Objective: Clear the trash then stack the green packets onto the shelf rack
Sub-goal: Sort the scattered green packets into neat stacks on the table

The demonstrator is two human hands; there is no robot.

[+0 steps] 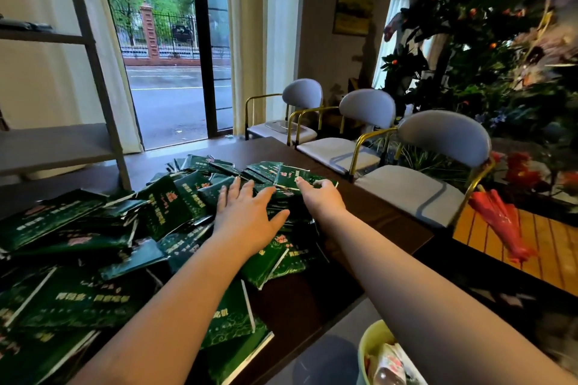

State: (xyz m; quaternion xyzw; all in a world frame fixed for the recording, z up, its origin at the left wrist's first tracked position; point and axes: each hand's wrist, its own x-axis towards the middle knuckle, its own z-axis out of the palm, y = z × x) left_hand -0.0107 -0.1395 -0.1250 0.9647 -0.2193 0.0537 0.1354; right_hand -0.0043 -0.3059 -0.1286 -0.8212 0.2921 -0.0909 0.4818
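Left hand (247,219) lies spread flat on heaped packets (78,300); right hand (319,197) apparently pinches one near the table (391,222) edge.

Daylight comes through a tall glass door (175,72) flanked by cream curtains (250,40), while three grey chairs (444,137) with gold frames line a dark wooden table (391,217) beside leafy plants (500,56).
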